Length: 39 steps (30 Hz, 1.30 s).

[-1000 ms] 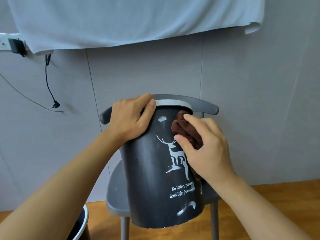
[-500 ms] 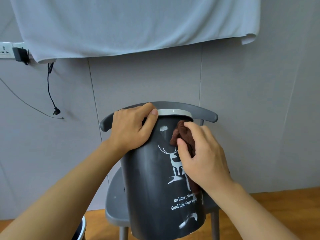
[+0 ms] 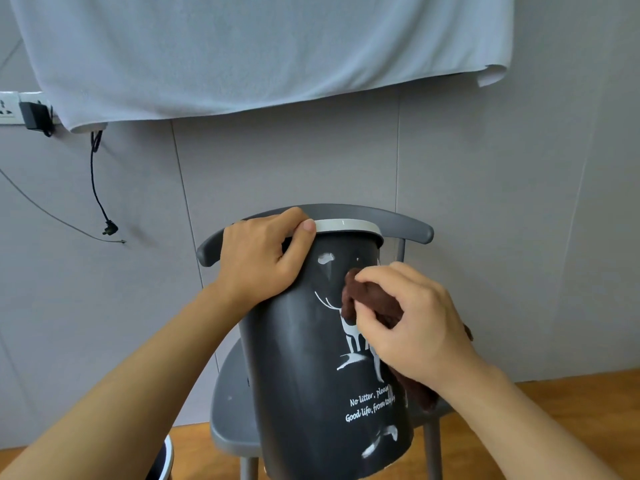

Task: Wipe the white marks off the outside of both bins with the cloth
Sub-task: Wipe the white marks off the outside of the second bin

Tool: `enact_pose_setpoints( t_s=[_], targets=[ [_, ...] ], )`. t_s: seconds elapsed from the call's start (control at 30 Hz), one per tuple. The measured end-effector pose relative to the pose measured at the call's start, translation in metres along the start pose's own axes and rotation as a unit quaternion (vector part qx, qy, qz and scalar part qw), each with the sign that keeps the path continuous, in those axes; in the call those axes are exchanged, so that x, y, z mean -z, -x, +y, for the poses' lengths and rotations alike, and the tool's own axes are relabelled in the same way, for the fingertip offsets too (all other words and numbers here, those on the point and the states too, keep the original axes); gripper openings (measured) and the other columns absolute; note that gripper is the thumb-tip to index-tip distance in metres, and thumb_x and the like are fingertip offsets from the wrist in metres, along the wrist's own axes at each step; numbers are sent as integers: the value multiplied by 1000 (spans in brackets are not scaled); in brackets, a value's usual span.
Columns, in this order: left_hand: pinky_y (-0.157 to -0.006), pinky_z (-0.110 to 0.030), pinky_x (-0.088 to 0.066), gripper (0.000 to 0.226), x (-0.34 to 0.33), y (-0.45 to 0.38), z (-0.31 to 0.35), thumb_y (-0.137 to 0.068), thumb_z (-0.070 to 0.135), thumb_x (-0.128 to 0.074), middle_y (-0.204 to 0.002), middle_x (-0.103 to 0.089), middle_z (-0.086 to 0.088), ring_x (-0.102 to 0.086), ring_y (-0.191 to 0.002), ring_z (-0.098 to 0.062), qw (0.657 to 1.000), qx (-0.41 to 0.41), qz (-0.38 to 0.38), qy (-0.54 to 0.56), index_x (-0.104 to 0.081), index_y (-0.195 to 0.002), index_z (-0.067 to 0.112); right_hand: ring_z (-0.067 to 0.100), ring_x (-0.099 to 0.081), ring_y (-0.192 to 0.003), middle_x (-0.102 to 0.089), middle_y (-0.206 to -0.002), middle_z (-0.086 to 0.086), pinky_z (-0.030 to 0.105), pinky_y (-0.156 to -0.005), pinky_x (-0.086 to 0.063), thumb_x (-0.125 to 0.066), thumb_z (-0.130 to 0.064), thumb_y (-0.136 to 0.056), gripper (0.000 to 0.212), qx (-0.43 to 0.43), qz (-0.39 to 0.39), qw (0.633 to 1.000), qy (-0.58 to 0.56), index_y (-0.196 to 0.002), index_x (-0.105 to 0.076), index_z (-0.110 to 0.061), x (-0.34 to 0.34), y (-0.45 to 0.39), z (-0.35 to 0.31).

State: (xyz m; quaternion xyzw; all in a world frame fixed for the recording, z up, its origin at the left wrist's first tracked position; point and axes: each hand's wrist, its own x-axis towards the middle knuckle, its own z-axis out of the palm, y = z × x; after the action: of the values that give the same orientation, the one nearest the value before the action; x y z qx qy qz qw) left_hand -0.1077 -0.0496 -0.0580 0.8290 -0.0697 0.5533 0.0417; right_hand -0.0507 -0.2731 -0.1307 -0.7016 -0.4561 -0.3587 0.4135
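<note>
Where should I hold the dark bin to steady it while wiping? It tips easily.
Grip the dark bin at its white rim, from the upper left as the left hand does: the bin tilts, and the rim's lip gives purchase, leaving the marked face clear for the cloth.

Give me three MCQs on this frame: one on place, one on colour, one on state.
1. Where does the left hand grip the dark bin?
A. at its white rim
B. at its base
C. on the printed text

2. What colour is the cloth?
A. white
B. brown
C. blue

3. What state is the white smear near the rim in?
A. covered by the cloth
B. wiped away
C. there, unwiped

Key: 1 A, the fingers curl over the rim's edge. 2 B, brown fabric bunches under the right hand. 3 C, the smear shows plainly, left of the cloth.
</note>
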Motion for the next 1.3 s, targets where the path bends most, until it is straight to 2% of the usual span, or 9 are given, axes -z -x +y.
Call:
enact_pose_setpoints(
  t_s=[0.2,0.37,0.43,0.5,0.6,0.67,0.83,1.0,1.3],
  targets=[
    [-48,-35,-39,36,2,-1,2,-99,42,-41,-52,-46,8,-43,-49,-12,1000,-1,5,30,-65,-82,21,18,-66,-83,-67,-93,-7,40,-76,-56,-76,-16,-86,21,-85,100,991,-1,-104,-74,-27,-8,-24,1],
    [-48,-34,-39,36,1,-2,1,-100,41,-41,-53,-43,9,-42,-49,-11,999,1,0,33,-65,-83,21,15,-59,-77,-57,-94,-8,34,-61,-56,-66,-32,-90,25,46,22,998,42,-115,-66,-27,-13,8,-8],
    [-48,-35,-40,36,0,-2,0,-100,41,-41,-53,-44,10,-43,-49,-11,999,3,-2,33,-66,-84,21,14,-57,-77,-55,-94,-7,29,-59,-55,-64,-35,-93,26,59,7,996,73,-118,-64,-27,-16,15,-9],
    [-49,-36,-41,37,0,-3,0,-100,43,-40,-54,-46,9,-44,-50,-12,1000,8,-1,30,-66,-84,21,16,-58,-77,-55,-94,-6,26,-61,-52,-64,-33,-94,26,28,42,996,80,-118,-65,-26,-18,7,-7],
    [-49,-37,-41,36,0,-2,1,-100,42,-41,-54,-49,8,-45,-50,-12,999,-3,3,36,-66,-83,22,24,-63,-82,-59,-96,-3,34,-68,-55,-68,-28,-94,25,-60,83,993,64,-120,-67,-29,-14,-14,-1],
    [-48,-36,-40,36,0,-1,2,-100,42,-41,-53,-48,8,-44,-49,-12,999,-6,6,32,-65,-83,22,25,-63,-87,-59,-99,-3,39,-73,-57,-62,-36,-97,27,-87,68,991,73,-124,-64,-33,-11,-20,2],
    [-48,-36,-40,35,0,-1,1,-100,42,-41,-53,-46,8,-43,-49,-12,1000,-3,8,31,-65,-83,22,16,-61,-95,-60,-106,-5,33,-81,-53,-41,-55,-99,35,-87,46,995,16,-128,-57,-42,-9,-17,-3],
    [-47,-35,-39,34,0,-1,4,-100,41,-42,-53,-47,8,-44,-49,-11,999,-7,11,35,-65,-82,22,18,-62,-86,-59,-100,-7,36,-75,-55,-65,-37,-92,29,-81,62,994,34,-121,-63,-33,-11,-19,-8],
    [-51,-35,-35,38,3,0,6,-99,39,-34,-53,-37,12,-42,-51,-15,1000,3,-12,2,-63,-86,19,21,-61,-82,-58,-101,-5,42,-68,-56,-69,-25,-94,23,-20,26,998,57,-116,-66,-25,-11,-31,-20]
  ],
)
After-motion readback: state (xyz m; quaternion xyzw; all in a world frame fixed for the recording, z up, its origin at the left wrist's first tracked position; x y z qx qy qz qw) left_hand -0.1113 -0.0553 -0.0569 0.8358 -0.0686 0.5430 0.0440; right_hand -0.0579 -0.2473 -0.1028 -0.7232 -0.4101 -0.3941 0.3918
